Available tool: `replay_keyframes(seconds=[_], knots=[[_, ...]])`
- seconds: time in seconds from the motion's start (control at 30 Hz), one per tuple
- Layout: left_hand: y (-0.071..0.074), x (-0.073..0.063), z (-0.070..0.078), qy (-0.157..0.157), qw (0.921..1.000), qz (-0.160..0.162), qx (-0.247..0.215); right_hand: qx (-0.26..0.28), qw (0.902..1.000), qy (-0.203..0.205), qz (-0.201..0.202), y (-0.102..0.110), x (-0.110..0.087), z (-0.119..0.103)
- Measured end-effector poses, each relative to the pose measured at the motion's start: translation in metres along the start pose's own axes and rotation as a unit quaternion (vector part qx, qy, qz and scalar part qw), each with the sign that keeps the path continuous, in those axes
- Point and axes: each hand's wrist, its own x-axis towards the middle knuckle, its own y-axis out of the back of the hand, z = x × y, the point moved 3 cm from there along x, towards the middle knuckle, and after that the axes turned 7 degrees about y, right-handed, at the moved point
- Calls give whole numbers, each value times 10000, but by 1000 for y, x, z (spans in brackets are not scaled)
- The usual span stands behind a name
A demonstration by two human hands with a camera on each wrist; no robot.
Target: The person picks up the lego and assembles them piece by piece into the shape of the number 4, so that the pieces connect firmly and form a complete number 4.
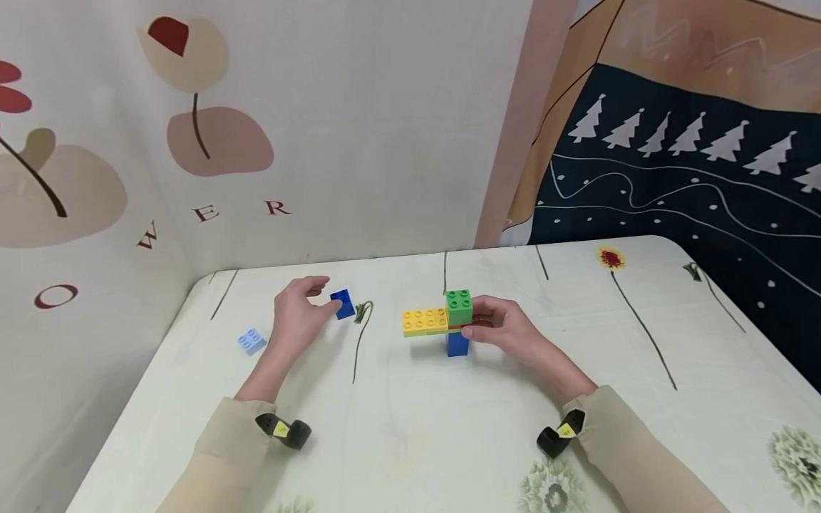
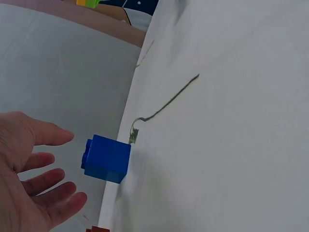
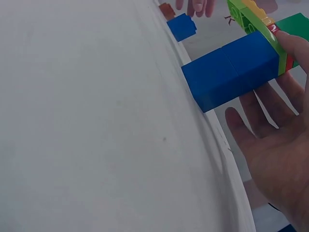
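My right hand (image 1: 509,328) holds a toy-brick build (image 1: 457,344) at its right side, thumb in front near a thin red layer. Two stacked blue bricks (image 3: 231,67) form its column. Above them are a light green plate (image 3: 271,41), a yellow brick (image 1: 425,321) jutting left and a green brick (image 1: 459,308) on top. My left hand (image 1: 300,313) hovers beside a single blue brick (image 1: 343,304) standing on the table. The left wrist view shows that hand (image 2: 29,179) with fingers spread and a gap between them and the blue brick (image 2: 106,159).
A light blue brick (image 1: 252,342) lies to the left of my left forearm. Beyond the blue brick a red brick (image 2: 99,229) shows at the left wrist view's lower edge. The table (image 1: 398,420) wears a flower-printed white cloth, with a hanging curtain (image 1: 372,128) behind it.
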Motion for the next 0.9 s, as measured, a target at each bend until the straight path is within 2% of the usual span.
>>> replay_keyframes(seconds=[0.23, 0.53, 0.73, 0.9], knots=[[-2, 7, -6, 119, 9997, 0, -215, 136, 9999, 1, -9, -4, 1, -1], [-15, 17, -14, 436, 9959, -278, -742, 242, 9997, 63, -52, -5, 4, 0], [-25, 19, -18, 653, 9940, -629, -611, 268, 9996, 126, -30, -7, 6, 0], [-26, 18, -22, 573, 9938, -724, -618, 423, 9987, 294, -51, -8, 7, 1]])
